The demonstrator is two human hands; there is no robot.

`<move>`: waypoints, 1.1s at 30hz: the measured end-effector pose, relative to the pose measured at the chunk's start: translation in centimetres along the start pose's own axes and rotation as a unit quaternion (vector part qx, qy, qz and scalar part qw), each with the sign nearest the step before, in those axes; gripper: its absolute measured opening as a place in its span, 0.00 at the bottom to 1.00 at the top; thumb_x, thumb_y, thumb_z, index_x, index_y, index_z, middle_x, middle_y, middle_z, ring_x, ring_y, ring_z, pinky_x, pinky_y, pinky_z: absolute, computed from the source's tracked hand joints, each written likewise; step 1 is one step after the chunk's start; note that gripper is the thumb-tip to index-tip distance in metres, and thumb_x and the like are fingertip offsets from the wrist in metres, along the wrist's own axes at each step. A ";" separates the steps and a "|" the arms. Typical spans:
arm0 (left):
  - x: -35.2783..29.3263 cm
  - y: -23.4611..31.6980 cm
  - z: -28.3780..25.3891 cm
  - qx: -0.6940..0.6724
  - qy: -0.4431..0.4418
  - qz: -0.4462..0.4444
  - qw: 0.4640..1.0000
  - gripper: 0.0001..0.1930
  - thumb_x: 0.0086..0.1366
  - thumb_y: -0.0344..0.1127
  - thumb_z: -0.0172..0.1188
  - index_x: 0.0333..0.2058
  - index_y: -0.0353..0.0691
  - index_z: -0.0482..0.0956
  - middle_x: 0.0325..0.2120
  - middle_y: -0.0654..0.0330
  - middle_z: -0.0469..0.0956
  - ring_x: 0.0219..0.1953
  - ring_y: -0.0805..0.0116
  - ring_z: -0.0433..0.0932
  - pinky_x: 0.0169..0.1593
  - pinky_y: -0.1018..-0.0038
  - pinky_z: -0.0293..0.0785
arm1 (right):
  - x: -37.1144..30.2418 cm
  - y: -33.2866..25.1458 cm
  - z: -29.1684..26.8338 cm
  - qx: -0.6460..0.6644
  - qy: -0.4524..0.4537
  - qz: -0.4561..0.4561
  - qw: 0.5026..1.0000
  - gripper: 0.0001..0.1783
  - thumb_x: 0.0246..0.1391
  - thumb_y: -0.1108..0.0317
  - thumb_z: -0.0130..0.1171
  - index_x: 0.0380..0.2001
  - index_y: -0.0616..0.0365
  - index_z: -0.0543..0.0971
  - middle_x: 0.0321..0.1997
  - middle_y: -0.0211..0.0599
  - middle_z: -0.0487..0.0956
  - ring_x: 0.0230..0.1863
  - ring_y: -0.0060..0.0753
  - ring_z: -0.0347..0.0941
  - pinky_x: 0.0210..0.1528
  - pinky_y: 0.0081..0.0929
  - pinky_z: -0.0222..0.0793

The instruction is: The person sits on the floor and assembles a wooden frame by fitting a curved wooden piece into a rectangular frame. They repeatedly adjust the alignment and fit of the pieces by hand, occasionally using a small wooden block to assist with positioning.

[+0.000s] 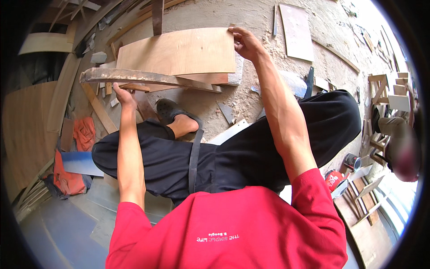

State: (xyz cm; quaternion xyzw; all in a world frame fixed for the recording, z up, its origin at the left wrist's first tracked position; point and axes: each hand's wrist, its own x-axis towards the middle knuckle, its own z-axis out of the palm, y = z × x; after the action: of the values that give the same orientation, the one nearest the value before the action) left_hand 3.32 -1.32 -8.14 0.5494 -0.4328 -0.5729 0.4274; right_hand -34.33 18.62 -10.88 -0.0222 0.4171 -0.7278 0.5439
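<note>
A pale plywood panel (179, 53) rests at a tilt in front of me, its far edge slightly curved. My right hand (245, 43) grips its right end near the far corner, thumb and fingers around the edge. A worn, thick wooden bar (148, 77) crosses above the panel's near left part. Below the bar's left end, my left hand (126, 96) is closed at the end of a thin layered wood piece (135, 87); the bar partly hides its fingertips. Another upright wooden bar (157, 18) meets the panel's far edge.
A sandal (177, 112) is on my foot below the panel. Offcuts, a triangular scrap (226, 112) and a dark tapered blade (309, 83) lie around. A paint can (352, 161) and small wooden frames stand right, near another person (403, 139). Orange cloth (84, 134) lies left.
</note>
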 end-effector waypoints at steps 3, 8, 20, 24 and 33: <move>-0.2 0.5 0.2 0.003 -0.008 -0.005 1.000 0.30 0.65 0.62 0.32 0.55 0.48 0.64 0.49 0.64 0.71 0.49 0.65 0.70 0.49 0.60 0.63 | 0.3 0.2 -0.1 0.006 -0.002 0.008 1.000 0.16 0.50 0.65 0.61 0.41 0.61 0.74 0.44 0.46 0.76 0.49 0.33 0.69 0.55 0.28 0.63; -1.3 1.4 1.0 0.014 -0.008 -0.016 1.000 0.31 0.65 0.63 0.32 0.56 0.48 0.63 0.51 0.64 0.70 0.51 0.64 0.69 0.51 0.60 0.63 | 0.2 0.4 -0.2 0.009 -0.009 0.003 1.000 0.17 0.51 0.63 0.61 0.41 0.61 0.74 0.42 0.45 0.77 0.47 0.31 0.70 0.54 0.28 0.64; -0.2 0.5 -0.1 0.012 -0.018 -0.017 1.000 0.29 0.64 0.64 0.34 0.52 0.50 0.66 0.49 0.66 0.69 0.47 0.69 0.68 0.47 0.65 0.62 | -0.2 -0.1 0.1 -0.055 -0.005 -0.017 0.998 0.17 0.53 0.61 0.60 0.40 0.62 0.74 0.40 0.43 0.76 0.37 0.26 0.72 0.42 0.19 0.72; 0.3 -0.4 -1.0 0.003 -0.007 -0.010 1.000 0.29 0.64 0.64 0.35 0.52 0.50 0.66 0.48 0.64 0.69 0.46 0.68 0.69 0.48 0.64 0.62 | 0.0 0.2 0.0 -0.053 -0.019 -0.020 0.998 0.18 0.53 0.60 0.60 0.40 0.64 0.74 0.38 0.41 0.75 0.35 0.26 0.72 0.38 0.18 0.72; 3.0 -2.5 -2.2 0.001 -0.003 0.086 0.996 0.30 0.70 0.55 0.35 0.57 0.35 0.61 0.55 0.57 0.66 0.57 0.63 0.64 0.60 0.69 0.57 | -0.2 1.5 -2.3 0.013 0.080 -0.053 0.995 0.24 0.53 0.55 0.62 0.43 0.65 0.75 0.37 0.40 0.75 0.30 0.27 0.70 0.29 0.19 0.67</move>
State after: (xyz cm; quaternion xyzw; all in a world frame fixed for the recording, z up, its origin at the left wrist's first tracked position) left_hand 5.41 -3.68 -11.37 0.5086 -0.4800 -0.5358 0.4731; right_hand -34.25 20.03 -13.23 0.0211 0.4480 -0.7602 0.4700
